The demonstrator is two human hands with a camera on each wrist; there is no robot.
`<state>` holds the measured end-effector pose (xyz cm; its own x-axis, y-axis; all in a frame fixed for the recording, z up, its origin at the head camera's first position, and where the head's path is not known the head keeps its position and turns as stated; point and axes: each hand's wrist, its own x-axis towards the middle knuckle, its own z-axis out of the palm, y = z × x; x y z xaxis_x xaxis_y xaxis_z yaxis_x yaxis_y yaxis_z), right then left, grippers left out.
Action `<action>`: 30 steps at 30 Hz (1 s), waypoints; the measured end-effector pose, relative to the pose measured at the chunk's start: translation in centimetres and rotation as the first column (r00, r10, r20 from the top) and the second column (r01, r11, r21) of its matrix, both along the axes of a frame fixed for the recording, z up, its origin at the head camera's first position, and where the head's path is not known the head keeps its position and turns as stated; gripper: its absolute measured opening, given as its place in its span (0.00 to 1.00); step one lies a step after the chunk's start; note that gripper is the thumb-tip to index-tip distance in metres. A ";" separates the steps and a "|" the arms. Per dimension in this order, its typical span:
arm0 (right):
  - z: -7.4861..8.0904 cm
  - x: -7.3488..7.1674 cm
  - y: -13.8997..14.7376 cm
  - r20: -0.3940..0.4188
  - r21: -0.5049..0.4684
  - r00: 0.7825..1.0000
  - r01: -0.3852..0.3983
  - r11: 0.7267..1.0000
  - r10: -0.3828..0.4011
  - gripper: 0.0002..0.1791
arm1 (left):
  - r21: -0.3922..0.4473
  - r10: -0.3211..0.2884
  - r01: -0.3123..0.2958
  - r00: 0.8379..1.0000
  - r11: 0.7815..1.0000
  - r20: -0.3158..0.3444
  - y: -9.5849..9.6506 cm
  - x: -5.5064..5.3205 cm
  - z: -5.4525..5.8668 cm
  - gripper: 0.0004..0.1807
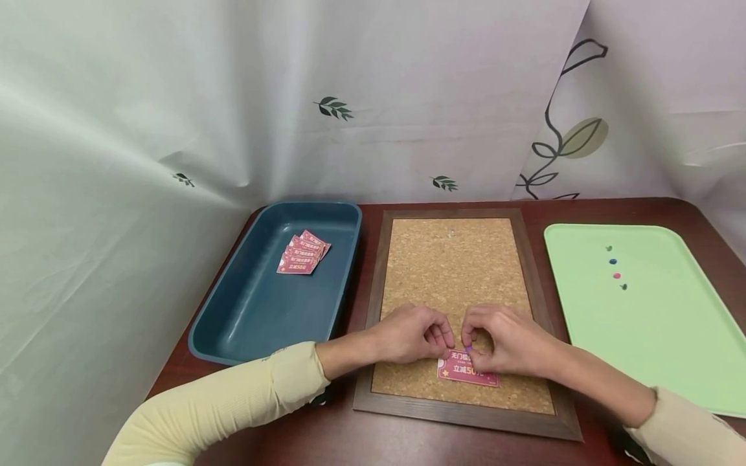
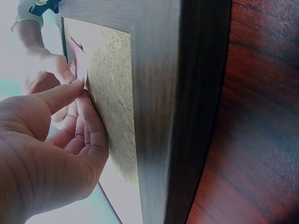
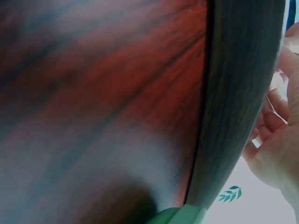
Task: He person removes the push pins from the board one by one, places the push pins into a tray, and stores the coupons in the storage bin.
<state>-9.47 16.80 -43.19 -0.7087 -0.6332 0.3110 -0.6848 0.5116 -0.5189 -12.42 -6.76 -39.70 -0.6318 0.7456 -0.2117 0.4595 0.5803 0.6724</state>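
A pink coupon (image 1: 469,372) with Chinese print and "50" lies low on the framed cork board (image 1: 460,278). My left hand (image 1: 415,333) pinches its upper edge between thumb and index finger; in the left wrist view the coupon (image 2: 80,60) lifts slightly from the cork there. Just to the right, my right hand (image 1: 509,340) pinches a small purple push pin (image 1: 469,349) at the coupon's top edge. Whether the pin's point has entered the cork is hidden by the fingers. Only part of the right hand (image 3: 275,116) appears in the right wrist view, beyond the frame.
On the left a blue tray (image 1: 233,323) holds several fanned pink coupons (image 1: 303,252). A green tray (image 1: 658,336) on the right carries several push pins (image 1: 616,276). Near the board's top is a small clear object (image 1: 451,233). Everything stands on a dark red table (image 1: 326,433).
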 end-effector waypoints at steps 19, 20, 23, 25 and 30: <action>0.6 0.0 0.2 0.135 0.017 0.989 0.055 0.998 -0.056 0.18 | 0.002 0.011 -0.011 1.000 1.000 -0.006 0.0 0.1 -0.1 0.05; 0.6 0.0 0.2 0.141 0.020 0.988 0.056 0.998 -0.058 0.18 | 0.001 0.011 -0.011 1.000 1.000 -0.006 0.0 0.1 -0.1 0.05; 0.7 0.0 0.2 0.154 0.027 0.986 0.054 0.998 -0.058 0.19 | -0.003 0.014 -0.014 1.000 1.000 -0.006 0.0 0.1 0.0 0.05; 0.8 0.0 0.2 0.159 0.027 0.986 0.050 0.998 -0.054 0.19 | -0.007 0.016 -0.016 1.000 1.000 -0.007 0.0 0.1 0.0 0.05; 0.9 0.1 0.2 0.172 0.015 0.984 0.041 0.999 -0.043 0.20 | -0.010 0.017 -0.017 1.000 1.000 -0.014 0.1 0.2 0.1 0.06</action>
<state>-9.39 16.99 -42.28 -0.7769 -0.6049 0.1748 -0.5636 0.5444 -0.6213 -12.25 -6.71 -39.59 -0.6475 0.7326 -0.2100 0.4591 0.5949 0.6598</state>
